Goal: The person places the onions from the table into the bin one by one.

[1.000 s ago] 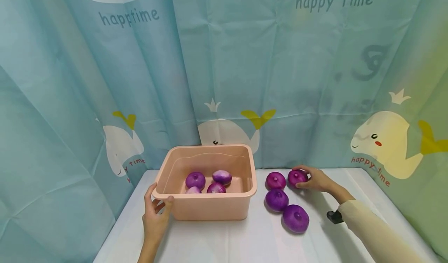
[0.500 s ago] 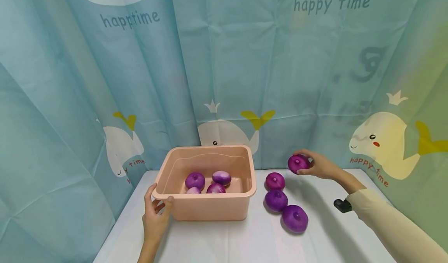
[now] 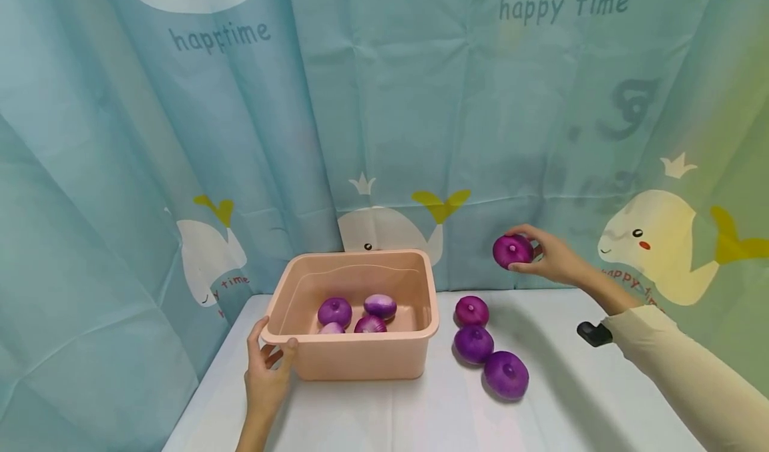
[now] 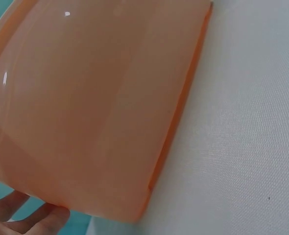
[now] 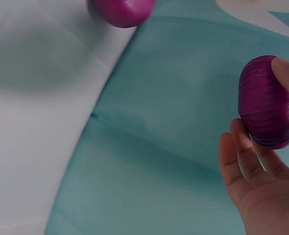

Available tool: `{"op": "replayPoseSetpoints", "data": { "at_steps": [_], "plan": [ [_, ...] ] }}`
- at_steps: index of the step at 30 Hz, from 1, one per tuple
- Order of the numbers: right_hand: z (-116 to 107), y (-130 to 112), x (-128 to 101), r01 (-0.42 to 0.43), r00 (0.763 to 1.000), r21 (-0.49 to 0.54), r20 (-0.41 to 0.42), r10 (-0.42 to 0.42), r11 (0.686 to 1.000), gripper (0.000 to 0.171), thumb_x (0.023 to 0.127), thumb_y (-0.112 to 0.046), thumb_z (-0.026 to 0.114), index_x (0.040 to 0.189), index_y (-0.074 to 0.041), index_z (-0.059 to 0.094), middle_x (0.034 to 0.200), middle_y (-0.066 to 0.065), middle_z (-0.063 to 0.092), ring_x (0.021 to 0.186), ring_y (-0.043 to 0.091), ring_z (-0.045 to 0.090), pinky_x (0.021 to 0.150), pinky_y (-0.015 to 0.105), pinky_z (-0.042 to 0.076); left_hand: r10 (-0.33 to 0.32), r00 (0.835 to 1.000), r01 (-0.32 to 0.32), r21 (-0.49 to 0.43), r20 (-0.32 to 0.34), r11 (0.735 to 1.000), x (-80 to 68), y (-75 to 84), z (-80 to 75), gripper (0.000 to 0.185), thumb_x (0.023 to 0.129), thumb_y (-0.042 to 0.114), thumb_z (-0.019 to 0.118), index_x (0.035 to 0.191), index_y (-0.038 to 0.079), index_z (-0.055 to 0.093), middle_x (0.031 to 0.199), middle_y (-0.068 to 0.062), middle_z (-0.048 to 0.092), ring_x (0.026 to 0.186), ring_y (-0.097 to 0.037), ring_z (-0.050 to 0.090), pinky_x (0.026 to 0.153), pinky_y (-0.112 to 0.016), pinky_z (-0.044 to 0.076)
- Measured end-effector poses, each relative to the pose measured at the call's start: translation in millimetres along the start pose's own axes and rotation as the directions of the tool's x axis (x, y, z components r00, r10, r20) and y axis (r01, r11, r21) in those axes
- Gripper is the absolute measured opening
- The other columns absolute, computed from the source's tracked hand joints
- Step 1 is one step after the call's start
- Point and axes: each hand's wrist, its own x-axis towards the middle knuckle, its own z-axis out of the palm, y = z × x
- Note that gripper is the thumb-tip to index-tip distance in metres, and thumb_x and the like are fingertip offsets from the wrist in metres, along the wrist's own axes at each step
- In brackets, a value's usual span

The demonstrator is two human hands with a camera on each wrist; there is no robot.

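My right hand (image 3: 543, 255) holds a purple onion (image 3: 513, 251) in the air, above and to the right of the pink tub (image 3: 354, 358); in the right wrist view the onion (image 5: 268, 103) sits between thumb and fingers (image 5: 242, 164). Three more purple onions (image 3: 472, 310) (image 3: 474, 343) (image 3: 506, 374) lie in a row on the white table right of the tub. Several onions (image 3: 334, 310) lie inside the tub. My left hand (image 3: 267, 365) grips the tub's front left corner, thumb on the rim; the left wrist view shows the tub wall (image 4: 95, 103) and fingertips (image 4: 41, 220).
A blue curtain (image 3: 390, 105) with whale prints and "happy time" lettering closes in the back and sides of the white table (image 3: 432, 412). A black wrist strap (image 3: 593, 333) shows at my right sleeve. The table's left edge lies near the tub.
My right hand lifted one onion off the table, up and slightly back. The left hand and tub have stayed put.
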Motion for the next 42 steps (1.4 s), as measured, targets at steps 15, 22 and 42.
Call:
{"op": "replayPoseSetpoints", "data": {
  "at_steps": [15,22,42],
  "plan": [
    [-15.8,-17.7,20.4,-0.063,0.998,-0.067,0.014,0.064,0.996,0.059,0.084,-0.021,0.087,0.136,-0.014,0.059,0.113,0.012,0.066,0.087,0.024,0.07,0.074,0.041,0.056,-0.027,0.999,0.027,-0.022,0.019,0.999,0.4,-1.6,-1.8,0.07,0.102,0.03,0.066,0.161,0.03,0.027,0.159,-0.018,0.039,0.108,0.008,0.052,0.083,-0.003,0.044],
    [-13.3,-19.5,25.2,-0.056,0.998,-0.074,0.025,0.058,0.996,0.06,0.084,-0.022,0.088,0.136,-0.015,0.059,0.113,0.012,0.066,0.087,0.024,0.071,0.074,0.043,0.056,-0.023,1.0,0.023,-0.016,0.013,1.0,0.2,-2.6,-1.8,0.07,0.102,0.03,0.066,0.16,0.03,0.028,0.158,-0.019,0.04,0.105,0.012,0.05,0.083,-0.003,0.045],
    [30.0,-58.5,73.3,0.076,0.989,-0.025,0.125,-0.073,0.997,0.062,0.081,-0.017,0.089,0.135,-0.012,0.06,0.119,0.01,0.068,0.085,0.022,0.068,0.08,0.05,0.058,0.006,1.0,-0.006,-0.003,0.007,1.0,0.6,-1.0,-2.7,0.082,0.101,0.024,0.068,0.165,0.035,0.018,0.162,-0.014,0.038,0.118,-0.004,0.059,0.088,-0.007,0.047]
  ]
}}
